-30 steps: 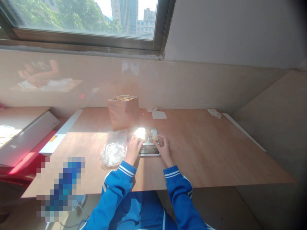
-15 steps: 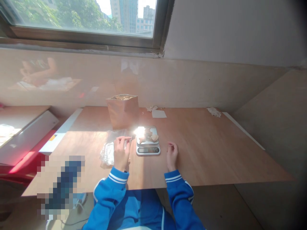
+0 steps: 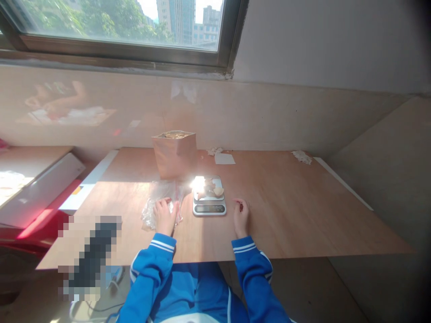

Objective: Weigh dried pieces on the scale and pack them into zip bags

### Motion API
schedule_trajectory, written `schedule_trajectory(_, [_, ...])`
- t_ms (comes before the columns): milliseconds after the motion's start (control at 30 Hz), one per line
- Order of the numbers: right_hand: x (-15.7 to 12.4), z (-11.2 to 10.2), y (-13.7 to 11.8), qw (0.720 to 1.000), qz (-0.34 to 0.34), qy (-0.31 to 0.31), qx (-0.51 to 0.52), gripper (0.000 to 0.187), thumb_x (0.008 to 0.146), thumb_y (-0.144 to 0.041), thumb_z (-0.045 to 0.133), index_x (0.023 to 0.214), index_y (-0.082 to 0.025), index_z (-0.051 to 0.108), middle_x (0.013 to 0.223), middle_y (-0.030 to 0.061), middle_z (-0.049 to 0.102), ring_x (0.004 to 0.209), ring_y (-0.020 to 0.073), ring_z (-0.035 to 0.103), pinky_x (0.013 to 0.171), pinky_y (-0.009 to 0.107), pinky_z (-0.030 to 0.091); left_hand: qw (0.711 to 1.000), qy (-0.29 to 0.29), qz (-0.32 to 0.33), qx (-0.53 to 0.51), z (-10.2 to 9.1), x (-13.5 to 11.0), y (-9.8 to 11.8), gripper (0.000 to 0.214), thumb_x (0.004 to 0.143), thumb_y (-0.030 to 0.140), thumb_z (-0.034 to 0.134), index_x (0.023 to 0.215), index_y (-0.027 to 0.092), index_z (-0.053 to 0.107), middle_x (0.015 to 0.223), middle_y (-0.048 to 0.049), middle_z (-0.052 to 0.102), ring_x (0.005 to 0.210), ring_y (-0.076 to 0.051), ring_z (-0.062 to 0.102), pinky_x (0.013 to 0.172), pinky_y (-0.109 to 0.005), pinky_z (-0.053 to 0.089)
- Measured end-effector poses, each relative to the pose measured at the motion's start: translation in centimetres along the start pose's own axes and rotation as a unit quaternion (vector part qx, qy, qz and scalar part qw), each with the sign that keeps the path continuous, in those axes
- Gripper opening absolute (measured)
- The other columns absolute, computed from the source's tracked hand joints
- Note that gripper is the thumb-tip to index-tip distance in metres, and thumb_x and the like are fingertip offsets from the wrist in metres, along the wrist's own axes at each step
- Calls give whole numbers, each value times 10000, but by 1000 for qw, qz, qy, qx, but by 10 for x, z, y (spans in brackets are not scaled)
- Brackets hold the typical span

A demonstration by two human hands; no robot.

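My left hand (image 3: 164,216) rests at the near side of a clear, crinkled plastic bag (image 3: 148,211), fingers and thumb apart; it holds nothing that I can see. To the right of the kitchen scale (image 3: 209,214), my right hand (image 3: 241,218) lies on its side on the table, fingers loosely curled, with nothing showing in them. Several pale brown, irregular pieces (image 3: 218,192) sit on the scale's plate, partly washed out by sun glare. The scale's display cannot be read. Behind the scale and bag stands an open brown paper bag (image 3: 175,157) with a shiny lining; its contents are unclear.
A small white card (image 3: 225,159) and crumpled whitish scraps (image 3: 214,151) lie at the table's back edge. Another crumpled scrap (image 3: 302,157) is at the back right. The wooden table (image 3: 296,211) meets the wall. A blurred-out object (image 3: 94,251) covers the front left.
My left hand has drawn back to the left, away from the scale and onto the plastic bag's near side, its fingers spreading. My right hand stays curled in place.
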State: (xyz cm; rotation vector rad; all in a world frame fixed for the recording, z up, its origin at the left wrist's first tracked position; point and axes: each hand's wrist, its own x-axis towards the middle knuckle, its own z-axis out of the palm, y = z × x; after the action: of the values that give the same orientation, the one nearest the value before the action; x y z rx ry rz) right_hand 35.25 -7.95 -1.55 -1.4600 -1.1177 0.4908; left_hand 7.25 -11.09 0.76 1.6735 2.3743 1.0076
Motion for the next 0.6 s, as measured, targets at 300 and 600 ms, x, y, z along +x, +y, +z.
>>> schedule_trajectory(300, [0, 0, -2, 1000, -4, -18, 1, 226, 854, -297, 445, 895, -192, 642, 986, 94, 629, 930, 230, 579, 797, 354, 455, 997, -2, -72, -26, -22, 29, 2, 311, 828, 411, 518, 1019, 173, 575, 1077, -182, 581, 1089, -366, 537, 926, -540, 437])
schedule_trajectory(600, [0, 0, -3, 1000, -14, -11, 4, 216, 846, -302, 457, 883, -197, 643, 961, 89, 637, 911, 225, 582, 775, 338, 461, 981, 154, 85, -79, -93, 101, 87, 273, 895, 262, 440, 1115, 184, 582, 1162, -135, 570, 1174, -271, 513, 1065, -440, 363])
